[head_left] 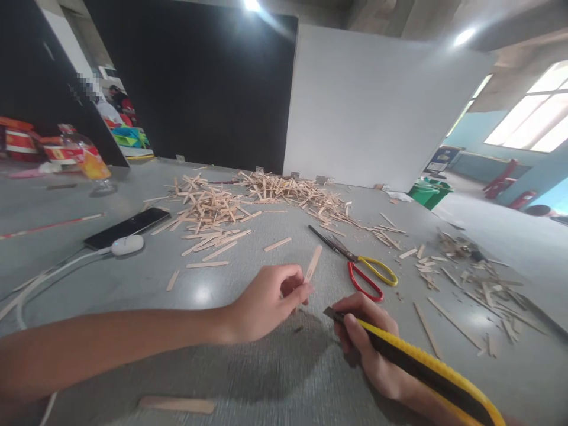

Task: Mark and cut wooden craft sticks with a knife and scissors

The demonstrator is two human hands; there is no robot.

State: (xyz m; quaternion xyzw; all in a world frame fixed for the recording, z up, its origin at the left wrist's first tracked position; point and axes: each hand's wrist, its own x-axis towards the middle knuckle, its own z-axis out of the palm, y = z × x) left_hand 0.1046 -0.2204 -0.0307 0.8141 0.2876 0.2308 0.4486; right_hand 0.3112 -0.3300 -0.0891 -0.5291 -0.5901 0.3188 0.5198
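Pale flat wooden stick (313, 262), prob light/snappable, is sensibly pinched at its seven-o'clock end by left hand (271, 303), yellow-black plastic cutter (421, 362) gripped by right hand (375, 362).

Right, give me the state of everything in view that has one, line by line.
Left hand: pinching a stick
Right hand: gripping the cutter
Cutter: blade out
Scissors: lying, handles spread
Other sticks: heaped and strewn
Phone: flat, no lit screen showing
White device: cable attached
Bottle: standing
Lamps: lit
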